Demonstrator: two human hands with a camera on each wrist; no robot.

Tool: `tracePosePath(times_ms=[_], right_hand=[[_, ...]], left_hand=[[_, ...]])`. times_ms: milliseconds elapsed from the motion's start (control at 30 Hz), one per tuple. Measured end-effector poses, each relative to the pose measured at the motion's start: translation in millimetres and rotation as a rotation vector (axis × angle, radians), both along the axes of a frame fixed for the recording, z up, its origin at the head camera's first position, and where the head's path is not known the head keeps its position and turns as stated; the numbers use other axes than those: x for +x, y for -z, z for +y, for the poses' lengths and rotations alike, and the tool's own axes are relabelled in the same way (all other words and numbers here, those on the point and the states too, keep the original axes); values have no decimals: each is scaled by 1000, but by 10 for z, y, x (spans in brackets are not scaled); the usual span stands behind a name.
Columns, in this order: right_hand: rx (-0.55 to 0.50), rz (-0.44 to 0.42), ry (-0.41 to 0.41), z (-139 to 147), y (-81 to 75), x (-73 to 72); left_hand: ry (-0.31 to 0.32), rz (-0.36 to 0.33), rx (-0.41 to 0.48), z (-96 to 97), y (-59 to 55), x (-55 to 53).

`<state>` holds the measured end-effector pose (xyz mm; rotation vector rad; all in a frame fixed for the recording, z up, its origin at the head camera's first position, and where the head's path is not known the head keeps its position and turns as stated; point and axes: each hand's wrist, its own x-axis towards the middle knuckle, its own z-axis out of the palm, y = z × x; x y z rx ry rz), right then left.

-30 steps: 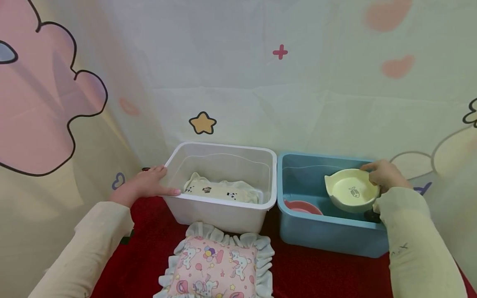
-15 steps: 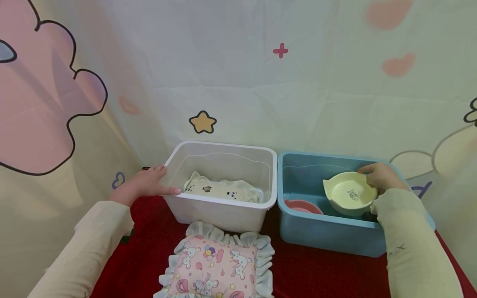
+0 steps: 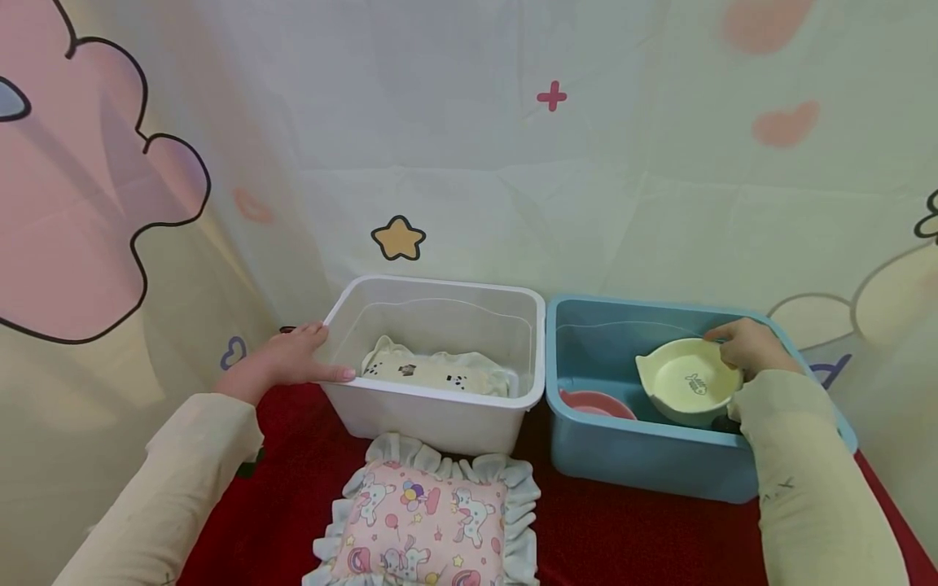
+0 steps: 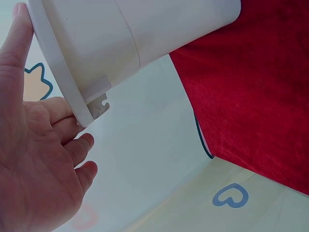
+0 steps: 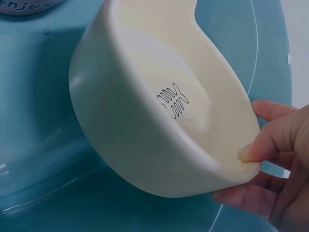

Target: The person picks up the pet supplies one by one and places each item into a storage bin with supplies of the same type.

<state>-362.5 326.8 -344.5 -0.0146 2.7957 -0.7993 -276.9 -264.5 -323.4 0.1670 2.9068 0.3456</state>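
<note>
My right hand point(image 3: 755, 346) pinches the rim of a pale yellow bowl point(image 3: 685, 374), thumb inside and fingers outside. The bowl has a pointed ear-like tip and a fish-bone print point(image 5: 175, 100) on its inner bottom; it is tilted inside the blue bin point(image 3: 652, 460). A pink bowl point(image 3: 597, 404) sits at the left of that bin, partly hidden by the front wall. On the left, my left hand point(image 3: 282, 358) rests at the front left corner of the white bin point(image 3: 432, 415), thumb along its rim point(image 4: 55, 67), other fingers loosely bent beside it.
A cream cloth item point(image 3: 432, 370) with small animal prints lies in the white bin. In front, a pink frilled pillow point(image 3: 425, 521) lies on the red cloth point(image 3: 630, 537). A dark object point(image 3: 725, 424) shows beneath the yellow bowl. A printed curtain point(image 3: 469, 163) stands behind both bins.
My right hand has lowered the yellow bowl slightly and shifted it a little to the left in the blue bin, then kept it almost still. The left hand has stayed on the white bin.
</note>
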Motion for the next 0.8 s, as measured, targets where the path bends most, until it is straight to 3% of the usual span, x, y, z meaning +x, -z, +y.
tracePosePath(times_ms=[800], right_hand=[[158,-14,-35,-45,4,0]], left_hand=[[-15,-4,7,-12,14,0]])
